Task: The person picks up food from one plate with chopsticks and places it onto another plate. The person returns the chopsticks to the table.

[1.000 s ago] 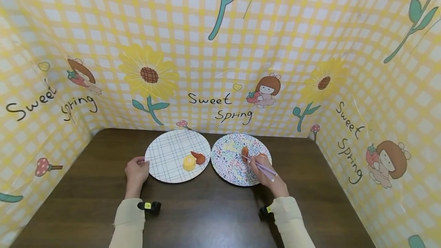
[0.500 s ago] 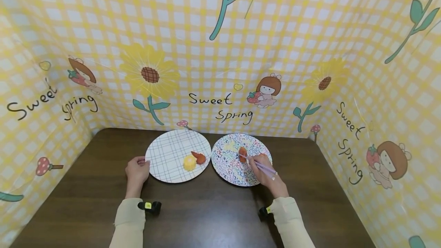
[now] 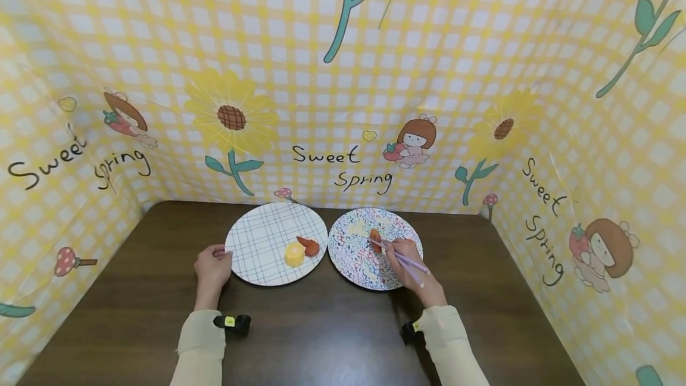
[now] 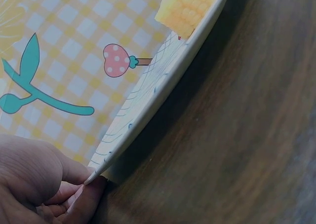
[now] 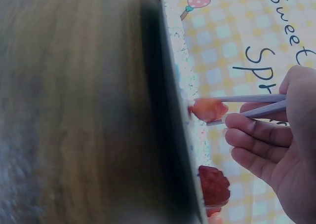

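Observation:
At its left rim, a white plate with blue grid lines (image 3: 262,243) is pinched between the thumb and fingers of my left hand (image 3: 212,268). A yellow corn piece (image 3: 294,254) and a reddish-brown food piece with a pointed end (image 3: 310,247) lie on it. My right hand (image 3: 405,261) holds a pair of pale purple chopsticks (image 3: 411,264) over the colour-speckled plate (image 3: 348,255). In the right wrist view, their tips lie on either side of an orange-brown food piece (image 5: 208,109) at the plate's surface. A dark red bumpy piece (image 5: 213,186) sits nearer the wrist, mostly hidden by my hand from above.
Both plates stand side by side, rims close together, toward the back of a dark wooden table (image 3: 316,332). A yellow checked cloth (image 3: 343,106) with printed flowers and figures walls in the back and both sides.
The orange-brown piece has shifted slightly left on the speckled plate, and the chopsticks and right hand have moved a little with it. The left hand stays at its plate's rim.

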Tool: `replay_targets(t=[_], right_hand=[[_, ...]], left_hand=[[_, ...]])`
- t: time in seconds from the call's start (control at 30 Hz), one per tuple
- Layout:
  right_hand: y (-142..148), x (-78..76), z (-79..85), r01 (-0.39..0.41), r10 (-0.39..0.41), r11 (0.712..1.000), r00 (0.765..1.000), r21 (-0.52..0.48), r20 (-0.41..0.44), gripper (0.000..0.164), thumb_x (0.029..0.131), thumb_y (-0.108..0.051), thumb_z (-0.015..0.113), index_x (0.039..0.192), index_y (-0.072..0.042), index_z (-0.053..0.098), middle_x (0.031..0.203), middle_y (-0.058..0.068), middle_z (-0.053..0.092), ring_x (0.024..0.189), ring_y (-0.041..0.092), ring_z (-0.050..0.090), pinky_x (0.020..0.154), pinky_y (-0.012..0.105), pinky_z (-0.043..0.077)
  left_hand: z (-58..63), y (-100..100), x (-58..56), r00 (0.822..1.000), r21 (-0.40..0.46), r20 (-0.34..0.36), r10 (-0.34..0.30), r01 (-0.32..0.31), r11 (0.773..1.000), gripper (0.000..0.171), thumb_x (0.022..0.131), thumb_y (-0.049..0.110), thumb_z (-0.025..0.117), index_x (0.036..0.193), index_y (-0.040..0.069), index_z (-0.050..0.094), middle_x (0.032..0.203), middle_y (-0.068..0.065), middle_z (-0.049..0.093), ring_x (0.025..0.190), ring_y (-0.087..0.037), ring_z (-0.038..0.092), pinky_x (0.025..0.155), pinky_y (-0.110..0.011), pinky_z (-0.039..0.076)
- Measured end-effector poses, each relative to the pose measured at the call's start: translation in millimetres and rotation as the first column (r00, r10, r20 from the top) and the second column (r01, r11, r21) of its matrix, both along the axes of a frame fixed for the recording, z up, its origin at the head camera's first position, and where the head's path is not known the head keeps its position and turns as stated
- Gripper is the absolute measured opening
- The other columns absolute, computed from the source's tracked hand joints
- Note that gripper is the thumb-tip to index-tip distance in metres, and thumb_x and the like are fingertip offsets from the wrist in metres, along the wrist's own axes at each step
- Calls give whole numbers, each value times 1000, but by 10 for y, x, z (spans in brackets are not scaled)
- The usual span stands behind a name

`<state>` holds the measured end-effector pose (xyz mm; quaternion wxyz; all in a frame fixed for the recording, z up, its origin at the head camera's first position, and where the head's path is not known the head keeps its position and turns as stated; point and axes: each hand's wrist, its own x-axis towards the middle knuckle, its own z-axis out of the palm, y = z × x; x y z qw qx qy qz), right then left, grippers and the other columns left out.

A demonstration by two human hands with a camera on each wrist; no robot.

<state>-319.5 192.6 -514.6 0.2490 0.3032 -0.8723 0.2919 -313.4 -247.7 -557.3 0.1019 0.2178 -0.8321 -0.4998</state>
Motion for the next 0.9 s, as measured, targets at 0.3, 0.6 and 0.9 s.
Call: replay_targets(t=[0.3, 0.6, 0.9], right_hand=[[2, 24, -66, 46, -45, 999, 998, -9, 50, 25, 96, 2, 52, 102, 7, 75, 77, 12, 68, 70, 25, 61, 65, 43, 50], [31, -47, -172, 57, -57, 997, 998, 43, 3, 21, 94, 2, 59, 78, -2, 73, 67, 4, 62, 62, 20, 59, 65, 40, 46], [43, -68, -119, 1, 1, 998, 999, 56, -40, 25, 89, 6, 56, 69, -7, 64, 63, -1, 57, 61, 19, 56, 58, 35, 45]], left_hand=[[2, -7, 15, 1000, -1, 7, 2, -2, 1000, 38, 101, 14, 54, 129, -12, 56, 125, -33, 59, 118, -45, 58, 99, -54, 47], [-19, 7, 13, 1000, -6, 19, -10, 10, 1000, 38, 101, 14, 53, 130, -12, 56, 125, -33, 59, 117, -45, 57, 98, -55, 47], [3, 10, -13, 999, 17, 33, -4, 4, 1000, 40, 102, 14, 53, 133, -12, 53, 128, -34, 57, 120, -46, 55, 100, -56, 46]])
